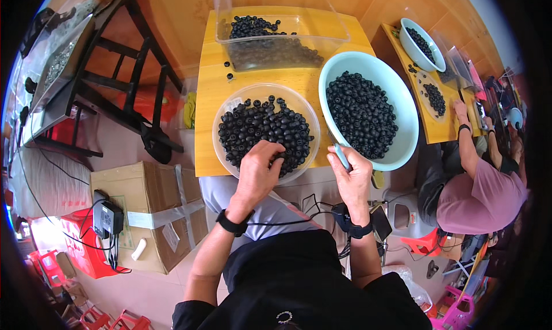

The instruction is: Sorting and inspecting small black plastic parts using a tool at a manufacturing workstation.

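Hand sorting of black beads (261, 124), seen from above. The left hand (259, 168) dips into a clear round bowl (305, 107) of beads at the near part of the yellow worktop (208, 88); its fingers are bent and drawn together among the beads, though whether one is pinched cannot be told. The right hand (353, 177) grips a slim pale-blue tool (342, 157) just beside the near rim of a light-blue basin (406, 108), which holds many more beads. Behind the bowl stands a clear box (319, 32), partly filled with beads. The step in hand appears to be picking beads from the bowl; the next move likely calls for a secure fingertip pinch and a steady tool. Orientation: the tool's long axis slants, its upper end pointing away from the person and slightly left. The beads are roundish, their visible holes facing various ways, without a common axis.
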### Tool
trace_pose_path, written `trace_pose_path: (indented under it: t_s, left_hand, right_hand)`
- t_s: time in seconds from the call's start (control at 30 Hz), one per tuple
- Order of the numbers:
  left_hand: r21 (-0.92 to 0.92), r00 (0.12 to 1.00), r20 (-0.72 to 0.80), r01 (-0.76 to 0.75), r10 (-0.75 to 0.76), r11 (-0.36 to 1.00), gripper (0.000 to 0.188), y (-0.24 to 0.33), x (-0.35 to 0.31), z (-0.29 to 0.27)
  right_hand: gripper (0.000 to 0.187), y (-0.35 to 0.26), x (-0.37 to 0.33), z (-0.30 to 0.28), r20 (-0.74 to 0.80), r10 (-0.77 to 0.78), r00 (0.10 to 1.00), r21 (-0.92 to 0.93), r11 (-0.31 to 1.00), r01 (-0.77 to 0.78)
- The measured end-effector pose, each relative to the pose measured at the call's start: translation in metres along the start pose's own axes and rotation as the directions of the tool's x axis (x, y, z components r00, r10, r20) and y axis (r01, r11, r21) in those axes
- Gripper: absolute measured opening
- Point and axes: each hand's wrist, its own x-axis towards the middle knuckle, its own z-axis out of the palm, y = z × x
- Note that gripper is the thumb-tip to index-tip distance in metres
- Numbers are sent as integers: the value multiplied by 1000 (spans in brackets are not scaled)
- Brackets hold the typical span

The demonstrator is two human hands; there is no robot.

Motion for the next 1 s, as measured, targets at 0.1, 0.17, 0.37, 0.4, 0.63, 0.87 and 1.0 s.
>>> trace_pose_path:
  t_s: [0.1, 0.17, 0.37, 0.4, 0.63, 0.87, 1.0]
  left_hand:
    - [-790, 904, 194, 374, -380, 486, 20, 4, -4, -19]
    - [-902, 888, 247, 357, -388, 244, 21, 4, -8, -24]
    - [-935, 896, 331, 269, -296, -231, 27, -3, -23, -26]
    - [-935, 897, 329, 266, -296, -234, 27, -3, -25, -26]
    - [-920, 926, 307, 229, -221, -319, 20, -8, -30, -21]
    - [-930, 928, 295, 224, -228, -291, 20, -10, -35, -22]
    - [-926, 930, 298, 226, -217, -303, 18, -11, -34, -21]
  right_hand:
    - [11, -1, -4, 2, 86, 47, 995, -5, 999, -46]
    - [11, -1, -7, 6, 101, 54, 993, 17, 998, -56]
    - [23, -31, -10, 17, 307, 7, 952, 83, 996, -34]
    - [23, -35, -11, 20, 309, 6, 951, 80, 996, -32]
    - [21, -50, -10, 31, 414, -162, 896, -26, 982, 189]
    - [20, -51, -10, 36, 405, -200, 892, -60, 968, 244]
    - [20, -49, -11, 37, 396, -202, 896, -70, 966, 248]
